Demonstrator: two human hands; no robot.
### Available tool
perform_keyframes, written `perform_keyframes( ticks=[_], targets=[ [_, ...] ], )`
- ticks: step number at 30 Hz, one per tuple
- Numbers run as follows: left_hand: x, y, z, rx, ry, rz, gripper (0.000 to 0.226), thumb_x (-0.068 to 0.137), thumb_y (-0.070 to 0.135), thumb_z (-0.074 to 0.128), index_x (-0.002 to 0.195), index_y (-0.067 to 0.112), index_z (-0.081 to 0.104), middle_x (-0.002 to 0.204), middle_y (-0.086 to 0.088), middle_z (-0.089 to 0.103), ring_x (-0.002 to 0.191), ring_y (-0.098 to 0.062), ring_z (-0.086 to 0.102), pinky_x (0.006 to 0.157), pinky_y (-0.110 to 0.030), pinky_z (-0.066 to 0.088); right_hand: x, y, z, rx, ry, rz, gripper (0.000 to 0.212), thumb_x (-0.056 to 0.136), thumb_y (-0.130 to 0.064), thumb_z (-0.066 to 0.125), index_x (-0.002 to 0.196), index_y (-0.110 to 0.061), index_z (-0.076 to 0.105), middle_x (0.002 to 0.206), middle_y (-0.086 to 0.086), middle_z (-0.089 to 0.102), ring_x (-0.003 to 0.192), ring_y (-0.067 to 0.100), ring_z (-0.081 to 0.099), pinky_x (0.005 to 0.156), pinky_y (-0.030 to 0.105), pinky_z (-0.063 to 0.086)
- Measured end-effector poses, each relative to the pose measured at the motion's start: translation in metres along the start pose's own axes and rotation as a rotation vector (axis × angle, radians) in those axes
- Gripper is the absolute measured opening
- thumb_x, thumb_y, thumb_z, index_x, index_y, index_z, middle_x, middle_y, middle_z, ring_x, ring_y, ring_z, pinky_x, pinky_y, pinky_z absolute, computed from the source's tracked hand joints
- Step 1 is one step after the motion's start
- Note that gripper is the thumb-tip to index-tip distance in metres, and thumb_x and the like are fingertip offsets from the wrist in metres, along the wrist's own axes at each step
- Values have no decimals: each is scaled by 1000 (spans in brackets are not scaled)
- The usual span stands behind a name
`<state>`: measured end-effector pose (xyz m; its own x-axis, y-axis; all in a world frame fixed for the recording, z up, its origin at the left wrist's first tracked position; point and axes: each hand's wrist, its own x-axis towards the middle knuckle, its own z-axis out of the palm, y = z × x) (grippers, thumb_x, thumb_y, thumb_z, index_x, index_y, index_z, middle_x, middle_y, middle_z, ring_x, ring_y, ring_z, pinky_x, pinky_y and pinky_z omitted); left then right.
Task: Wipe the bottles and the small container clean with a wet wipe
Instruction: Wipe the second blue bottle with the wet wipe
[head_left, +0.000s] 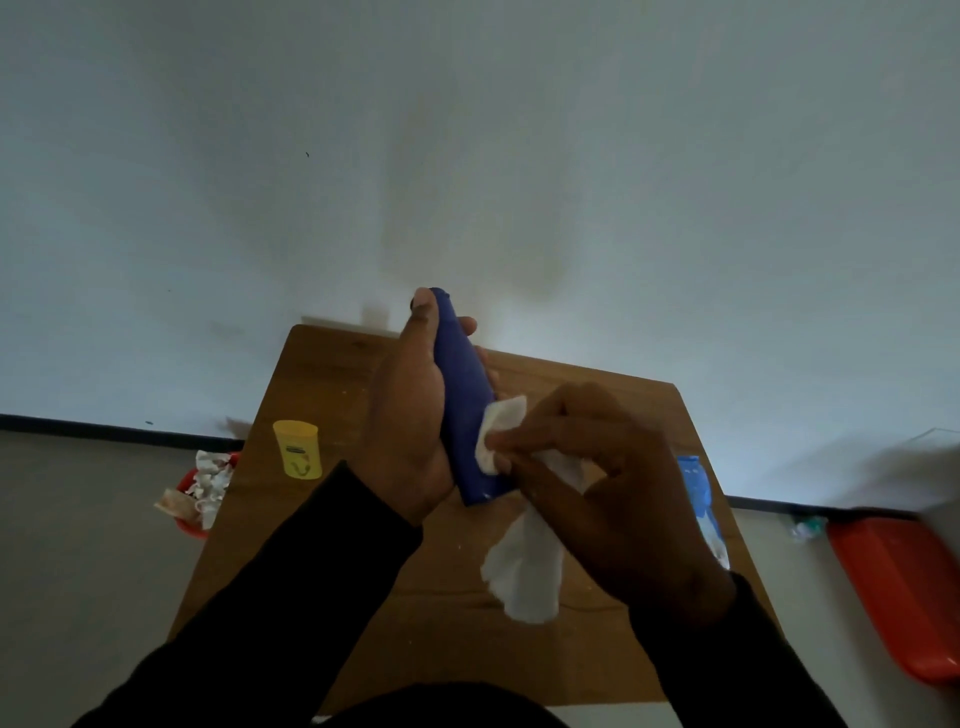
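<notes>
My left hand (410, 410) grips a dark blue bottle (462, 379) above the wooden table (343, 374), with the thumb near its cap and the fingers curled round the far side. My right hand (608, 478) pinches a white wet wipe (501, 431) against the bottle's lower right side. The wipe's loose end hangs down below that hand. A small yellow container (297, 449) stands upright on the table's left part, apart from both hands.
A blue wet-wipe pack (698, 493) lies at the table's right edge. A red bin (202, 491) with crumpled used wipes sits on the floor to the left. An orange tray (904, 587) lies on the floor to the right. A white wall is behind the table.
</notes>
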<state>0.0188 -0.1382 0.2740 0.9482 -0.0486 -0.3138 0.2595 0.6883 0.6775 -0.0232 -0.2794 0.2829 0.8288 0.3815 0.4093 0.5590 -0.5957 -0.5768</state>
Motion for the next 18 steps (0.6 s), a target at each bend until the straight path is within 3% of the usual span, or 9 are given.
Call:
perform_keyframes(
  ticks=[3,8,14,18],
  targets=[
    [-1,-2,3,14,35,1,46,96,57,39,99,15,59,72,-2,53,61,-13,51,59,-28,46,-3,-13,6,-5,-64,-78,10,82,-24,70,91,-29,72,89,-16,59,89,4,53,75,24,44],
    [1,1,-1,12,33,29,51,98,56,34,109,11,57,80,-4,54,66,-14,55,54,-25,54,9,2,6,30,105,34,10,83,-23,70,92,-23,74,89,-11,62,86,10,56,71,26,44],
    [1,8,-6,-55,-6,-5,47,99,56,34,105,14,53,73,-5,54,61,-15,55,55,-26,52,-6,-6,-1,191,-48,-10,9,82,-24,71,90,-23,73,90,-13,64,87,14,61,71,26,48],
    [1,6,-1,-102,8,-43,46,99,54,35,106,11,51,74,-7,53,57,-16,55,52,-25,53,3,0,1,174,65,90,9,84,-21,71,93,-18,74,89,-7,66,83,14,62,67,27,51]
  ],
)
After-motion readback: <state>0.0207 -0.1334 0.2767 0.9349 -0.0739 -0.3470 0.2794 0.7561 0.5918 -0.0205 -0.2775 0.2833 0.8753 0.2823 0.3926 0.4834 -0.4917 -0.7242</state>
